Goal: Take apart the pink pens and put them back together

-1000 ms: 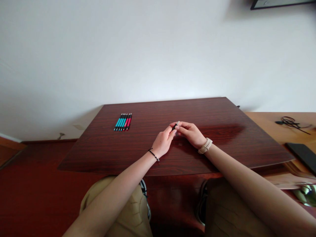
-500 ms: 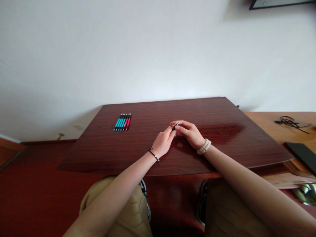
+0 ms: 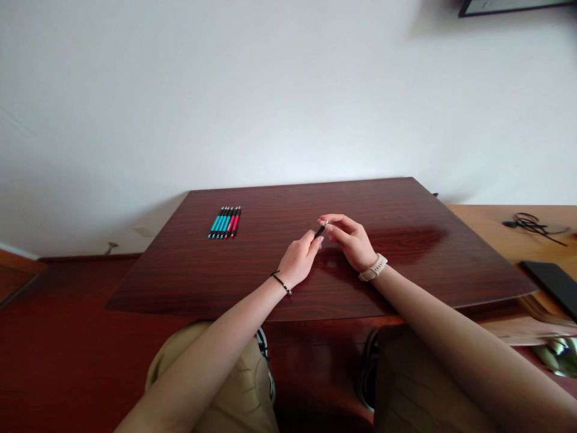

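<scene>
My left hand (image 3: 297, 260) is closed round a pen (image 3: 320, 230). Only the pen's black front part and its silver tip stick out, pointing up and to the right; the rest is hidden in the fist. At that silver tip, the thumb and bent fingers of my right hand (image 3: 354, 242) are pinched together. Both hands are just above the dark wooden table (image 3: 279, 207). Off to the left lies a neat row of turquoise pens (image 3: 219, 224) and pink pens (image 3: 235, 223), side by side with their silver tips toward the wall.
A white wall (image 3: 288, 102) stands behind the table. To the right, a lighter wooden surface (image 3: 482, 219) bears a coiled black cable (image 3: 532, 224) and a flat black object (image 3: 552, 287). My knees are below the table's front edge.
My right hand's fingers have shifted slightly up along the pen toward its tip, so more of the black front part shows. My left hand and the row of pens stay put.
</scene>
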Tool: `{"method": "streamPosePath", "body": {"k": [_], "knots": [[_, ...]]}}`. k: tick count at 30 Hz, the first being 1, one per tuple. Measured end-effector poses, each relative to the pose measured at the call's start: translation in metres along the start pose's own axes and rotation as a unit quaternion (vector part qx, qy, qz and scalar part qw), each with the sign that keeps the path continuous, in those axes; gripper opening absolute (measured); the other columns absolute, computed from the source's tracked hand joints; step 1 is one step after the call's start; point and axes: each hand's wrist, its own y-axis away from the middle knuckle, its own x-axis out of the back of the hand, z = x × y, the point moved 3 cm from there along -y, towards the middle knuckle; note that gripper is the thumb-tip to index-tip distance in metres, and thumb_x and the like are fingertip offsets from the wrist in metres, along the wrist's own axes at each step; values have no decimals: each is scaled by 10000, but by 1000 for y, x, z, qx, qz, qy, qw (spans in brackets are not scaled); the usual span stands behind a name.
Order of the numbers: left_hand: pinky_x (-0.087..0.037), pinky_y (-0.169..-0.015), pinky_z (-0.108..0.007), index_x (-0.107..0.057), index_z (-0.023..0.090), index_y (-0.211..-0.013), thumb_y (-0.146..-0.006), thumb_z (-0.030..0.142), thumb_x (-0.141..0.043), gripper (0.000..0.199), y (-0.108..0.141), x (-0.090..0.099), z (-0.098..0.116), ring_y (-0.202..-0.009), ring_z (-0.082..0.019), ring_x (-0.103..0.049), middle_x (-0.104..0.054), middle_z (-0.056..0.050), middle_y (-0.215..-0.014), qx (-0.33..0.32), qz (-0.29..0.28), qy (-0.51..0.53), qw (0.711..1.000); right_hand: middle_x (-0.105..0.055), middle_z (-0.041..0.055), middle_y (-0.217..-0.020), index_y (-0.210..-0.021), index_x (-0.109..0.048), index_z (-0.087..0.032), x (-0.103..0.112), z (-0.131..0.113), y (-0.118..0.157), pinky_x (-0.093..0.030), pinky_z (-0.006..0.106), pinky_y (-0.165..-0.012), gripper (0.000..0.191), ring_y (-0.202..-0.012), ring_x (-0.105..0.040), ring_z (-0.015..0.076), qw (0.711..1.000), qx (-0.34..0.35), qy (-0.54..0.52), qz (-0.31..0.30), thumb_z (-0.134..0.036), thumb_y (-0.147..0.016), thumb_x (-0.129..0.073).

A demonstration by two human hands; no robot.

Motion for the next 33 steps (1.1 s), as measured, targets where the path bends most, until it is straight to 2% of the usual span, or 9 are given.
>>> {"method": "streamPosePath", "body": {"k": [5, 12, 15, 18, 24, 28, 33], "knots": [[-434, -730, -280, -542, 217, -914, -1120, 434, -419, 323, 0, 2, 0, -738, -164, -628, -697, -20, -852, -1, 12, 15, 1000, -780, 50, -1147, -1075, -802, -273, 2, -10, 2, -526, 337, -688, 257, -826, -644, 186, 997, 40, 53, 43, -460, -901, -830], [-432, -699, -272, -550, 215, -914, -1124, 444, -405, 343, -1, 2, 1, -693, -157, -604, -657, -5, -786, 2, 11, 9, 1000, -774, 56, -1215, -1159, -790, -274, 0, -12, 2, -547, 348, -691, 326, -769, -620, 170, 996, 46, 72, 26, -485, -911, -814], [-445, -714, -272, -553, 216, -918, -1123, 435, -410, 332, -1, 2, 1, -709, -159, -623, -674, -10, -808, 4, 11, 7, 1000, -782, 64, -1191, -1113, -792, -263, 0, -12, 2, -553, 343, -694, 293, -761, -623, 165, 997, 42, 63, 24, -474, -912, -818], [-457, -743, -274, -555, 217, -931, -1119, 430, -426, 312, -1, 1, 0, -754, -166, -653, -703, -20, -858, 4, 5, 3, 1000, -797, 69, -1127, -1047, -782, -253, 1, -8, 1, -558, 339, -700, 272, -782, -644, 174, 999, 28, 31, 28, -472, -896, -836], [-449, -732, -274, -555, 217, -948, -1119, 442, -431, 309, 0, -1, -1, -744, -170, -658, -700, -17, -843, 1, -1, -4, 1000, -780, 39, -1090, -1143, -808, -278, 3, 5, -1, -553, 320, -743, 359, -826, -646, 172, 999, -37, -12, 8, -495, -861, -862], [-445, -722, -274, -558, 219, -944, -1118, 438, -435, 306, 1, 0, -1, -742, -171, -660, -712, -19, -853, 1, -2, -4, 1000, -759, 27, -1068, -1056, -819, -277, 1, 10, 0, -567, 317, -778, 323, -820, -642, 165, 995, -79, -53, -26, -516, -846, -872], [-453, -727, -275, -563, 222, -932, -1119, 438, -432, 315, 1, 0, 0, -747, -173, -668, -724, -22, -858, 0, -2, -10, 1000, -756, 29, -1149, -977, -800, -271, 1, 12, -1, -572, 306, -798, 292, -852, -639, 160, 994, -84, -66, -19, -502, -825, -895]]}}
